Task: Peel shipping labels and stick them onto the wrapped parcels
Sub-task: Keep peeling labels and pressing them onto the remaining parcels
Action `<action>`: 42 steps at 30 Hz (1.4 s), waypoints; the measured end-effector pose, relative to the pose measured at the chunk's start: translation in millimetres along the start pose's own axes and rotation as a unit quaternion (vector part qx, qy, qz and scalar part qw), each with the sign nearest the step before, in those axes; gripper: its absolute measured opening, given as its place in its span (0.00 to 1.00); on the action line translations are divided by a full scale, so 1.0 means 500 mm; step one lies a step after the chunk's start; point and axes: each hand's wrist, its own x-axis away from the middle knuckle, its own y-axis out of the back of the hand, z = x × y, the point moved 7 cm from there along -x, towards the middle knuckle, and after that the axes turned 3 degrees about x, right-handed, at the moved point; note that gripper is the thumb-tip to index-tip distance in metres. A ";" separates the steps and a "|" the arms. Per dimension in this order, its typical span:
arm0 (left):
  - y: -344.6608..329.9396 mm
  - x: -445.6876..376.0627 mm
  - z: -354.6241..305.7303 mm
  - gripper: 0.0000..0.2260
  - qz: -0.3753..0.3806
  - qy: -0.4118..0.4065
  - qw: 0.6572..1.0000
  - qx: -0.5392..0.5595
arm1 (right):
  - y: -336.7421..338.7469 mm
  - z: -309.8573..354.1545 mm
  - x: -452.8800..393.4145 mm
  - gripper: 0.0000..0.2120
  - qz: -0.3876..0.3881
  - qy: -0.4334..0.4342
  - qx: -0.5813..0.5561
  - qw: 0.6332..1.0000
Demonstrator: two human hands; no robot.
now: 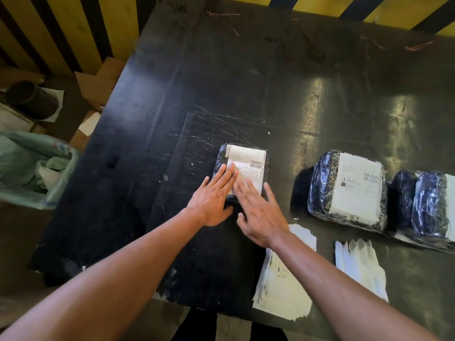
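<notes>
A: Status on this one?

B: Both hands flat on the small wrapped parcel [242, 172], mid-table on the black worktop [197, 82]. Left hand [214, 200] has straight fingers pressed on the left part of the shipping label [248, 166]; right hand [259, 215] has fingers spread, lying over the label's near edge. Nothing pinched, nothing gripped. Right one is a bit blurred.

A: So the label's already on?

B: Looks stuck, barcode side showing toward the far edge. My read: they're smoothing it down, so this parcel is nearly done.

A: Other parcels?

B: Toward the right edge, a bigger labelled parcel [347, 190] with a label on top. Just beside it, two more wrapped parcels [428, 207], cut off by the frame. The outer one shows a white strip at the cut, can't tell about the other.

A: Supplies left?

B: Label sheet stack [283, 291] at the near edge, partly under the right forearm, plus a fan of white paper strips [359, 264] beside it, probably peeled backings. So more labels remain, I'd guess.

A: Off-table?

B: Green bag [32, 168] and cardboard [98, 87] on the floor, left side.
</notes>
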 end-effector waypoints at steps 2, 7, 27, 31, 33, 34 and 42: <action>0.000 -0.001 0.002 0.44 0.006 0.000 1.000 -0.006 | -0.020 0.003 0.009 0.37 0.021 -0.005 0.006 1.000; -0.001 -0.003 0.007 0.46 0.011 0.004 1.000 -0.015 | -0.037 -0.062 0.091 0.36 -0.004 -0.032 0.048 0.998; -0.064 0.056 -0.089 0.43 -0.035 -0.009 0.993 -0.116 | -0.052 -0.017 0.074 0.40 0.028 -0.029 -0.003 0.999; -0.062 0.094 -0.048 0.42 -0.031 0.004 0.996 -0.089 | -0.052 -0.023 0.079 0.40 0.022 -0.023 0.002 0.999; -0.048 0.110 -0.027 0.41 -0.035 0.005 0.996 -0.080 | -0.049 -0.024 0.076 0.40 0.020 -0.024 -0.009 0.999; -0.036 0.113 -0.024 0.40 -0.046 0.009 0.997 -0.067 | -0.047 -0.023 0.075 0.40 0.021 -0.026 -0.014 0.999; 0.010 0.050 -0.087 0.37 -0.064 -0.003 0.997 -0.032 | -0.031 -0.018 0.068 0.40 0.032 -0.041 -0.023 0.998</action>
